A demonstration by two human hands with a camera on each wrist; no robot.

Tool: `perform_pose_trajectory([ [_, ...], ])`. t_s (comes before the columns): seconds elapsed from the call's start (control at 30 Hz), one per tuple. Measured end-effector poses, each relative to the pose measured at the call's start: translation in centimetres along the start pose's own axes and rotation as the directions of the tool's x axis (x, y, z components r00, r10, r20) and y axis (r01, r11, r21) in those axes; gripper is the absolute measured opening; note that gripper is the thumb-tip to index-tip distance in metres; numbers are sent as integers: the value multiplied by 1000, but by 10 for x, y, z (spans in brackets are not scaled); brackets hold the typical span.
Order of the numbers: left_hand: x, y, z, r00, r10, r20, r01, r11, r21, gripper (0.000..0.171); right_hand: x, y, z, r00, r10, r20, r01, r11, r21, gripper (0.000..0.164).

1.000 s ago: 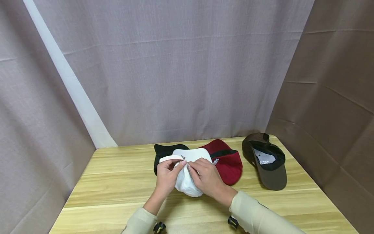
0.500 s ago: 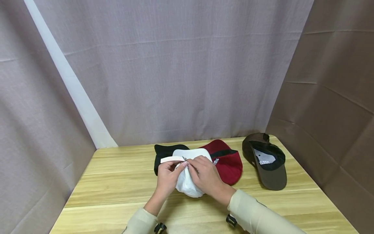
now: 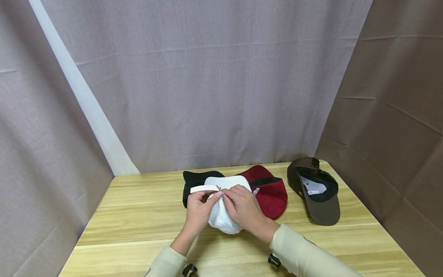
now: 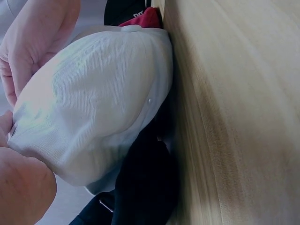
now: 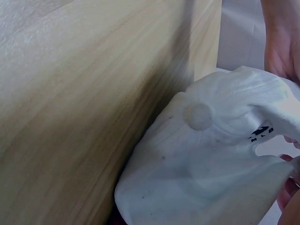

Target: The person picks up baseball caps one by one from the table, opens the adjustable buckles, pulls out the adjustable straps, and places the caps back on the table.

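A white baseball cap [image 3: 223, 220] stands between both hands at the middle of the table, its brim pointing away. My left hand [image 3: 197, 212] pinches the cap's back strap [image 3: 203, 188], whose loose end sticks out to the left. Beside it, the fingers of my right hand [image 3: 246, 209] pinch the strap from the other side, close to a small metal buckle [image 3: 218, 187]. The fingertips nearly meet there and partly cover the strap. In the left wrist view the crown of the white cap [image 4: 103, 89] bulges between the hands; the right wrist view shows its top button [image 5: 198, 116].
Behind the white cap lie a black cap [image 3: 198, 177] on the left and a dark red cap [image 3: 273, 200] on the right. Farther right, a brown cap [image 3: 323, 209] shows its inside. Grey curtains [image 3: 221, 84] surround the wooden table [image 3: 138, 215].
Both hands and the strap have shifted very slightly right since a second ago, the right fingers closing in at the buckle. Over the last half second almost nothing moves.
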State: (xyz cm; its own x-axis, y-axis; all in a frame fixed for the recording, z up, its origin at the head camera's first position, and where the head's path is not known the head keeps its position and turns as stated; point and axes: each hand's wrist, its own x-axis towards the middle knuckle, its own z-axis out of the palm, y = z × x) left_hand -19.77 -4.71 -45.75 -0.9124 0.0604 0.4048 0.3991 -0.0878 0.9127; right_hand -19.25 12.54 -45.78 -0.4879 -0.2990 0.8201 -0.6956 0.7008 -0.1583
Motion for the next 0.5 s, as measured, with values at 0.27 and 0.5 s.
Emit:
perform_pose_trajectory([
  [0.27,0,1,0,1000,-6,-12,6,1000,15,14,-1,0,-4,999,21,27,-21,1000,6,12],
  [0.5,1,1,0,1000,-15,-14,15,999,40,16,-4,3,-4,1000,-2,25,2,1000,-8,11],
])
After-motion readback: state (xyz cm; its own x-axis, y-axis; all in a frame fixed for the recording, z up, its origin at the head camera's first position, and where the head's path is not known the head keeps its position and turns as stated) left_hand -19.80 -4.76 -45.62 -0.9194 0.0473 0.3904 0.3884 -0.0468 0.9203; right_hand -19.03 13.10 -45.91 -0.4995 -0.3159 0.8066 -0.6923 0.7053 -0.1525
